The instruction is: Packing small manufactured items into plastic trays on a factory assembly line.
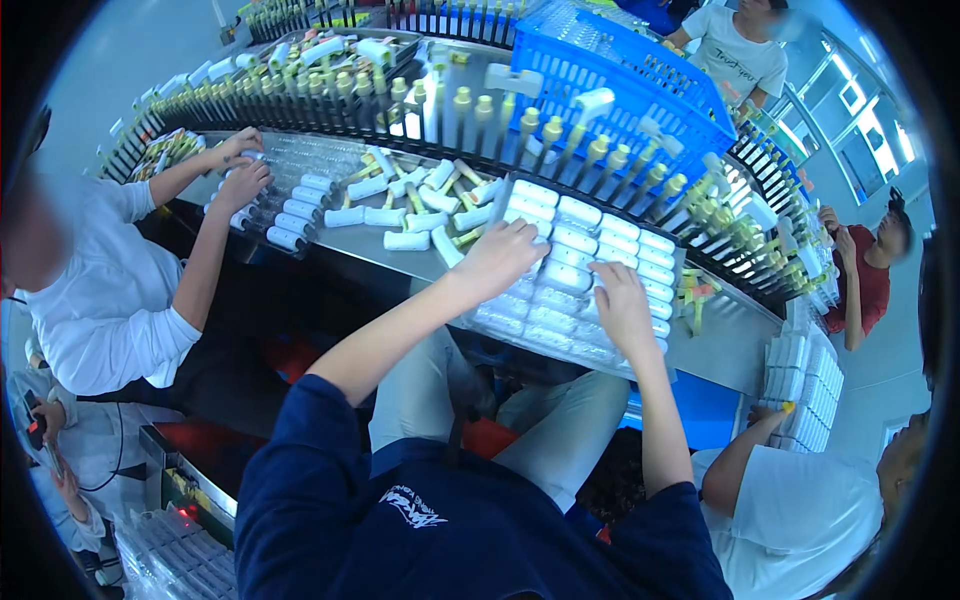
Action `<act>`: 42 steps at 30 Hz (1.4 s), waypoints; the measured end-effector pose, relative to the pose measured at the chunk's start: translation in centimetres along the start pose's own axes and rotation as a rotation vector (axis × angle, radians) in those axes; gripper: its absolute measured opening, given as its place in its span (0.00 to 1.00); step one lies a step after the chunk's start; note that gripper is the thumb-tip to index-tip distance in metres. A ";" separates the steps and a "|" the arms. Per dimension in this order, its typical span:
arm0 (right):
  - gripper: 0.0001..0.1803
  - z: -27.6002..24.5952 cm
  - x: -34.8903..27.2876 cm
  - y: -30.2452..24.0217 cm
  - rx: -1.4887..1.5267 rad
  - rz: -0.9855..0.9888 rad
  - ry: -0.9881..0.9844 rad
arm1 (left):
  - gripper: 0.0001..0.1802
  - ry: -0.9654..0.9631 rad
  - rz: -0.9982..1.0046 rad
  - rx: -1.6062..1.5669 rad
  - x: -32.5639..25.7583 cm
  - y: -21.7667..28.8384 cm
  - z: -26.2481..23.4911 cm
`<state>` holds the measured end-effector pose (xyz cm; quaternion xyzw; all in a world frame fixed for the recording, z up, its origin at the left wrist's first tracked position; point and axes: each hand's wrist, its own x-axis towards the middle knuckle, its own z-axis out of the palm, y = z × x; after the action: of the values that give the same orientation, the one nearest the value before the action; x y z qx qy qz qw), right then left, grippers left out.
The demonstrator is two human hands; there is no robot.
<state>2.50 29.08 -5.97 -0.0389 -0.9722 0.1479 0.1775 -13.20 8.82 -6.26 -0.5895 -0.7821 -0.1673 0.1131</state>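
Observation:
In front of me a clear plastic tray slants across the table edge above my lap. White rounded plastic pieces fill its far and right compartments in columns; the near left compartments look like bare clear plastic. My left hand lies over the left column, its fingers bent together around a white piece at their tips. My right hand rests on the right part of the tray with its fingers stretched forward and touching the white pieces. Left of the tray is a loose heap of white pieces with yellow-green stems.
A rack of upright dark rods with yellow tips curves behind the tray. Beyond it stands a blue crate. At left, a person in white handles a similar tray; at right, another person reaches toward stacked white pieces.

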 end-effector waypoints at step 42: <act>0.28 4.3 28.7 -11.4 -0.330 -0.148 0.381 | 0.35 0.577 -0.218 0.448 5.4 -19.3 -9.0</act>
<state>-26.07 20.68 3.20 -0.0231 -0.9324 -0.0361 0.3588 -33.38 5.24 1.56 -0.3921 -0.7933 -0.1623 0.4365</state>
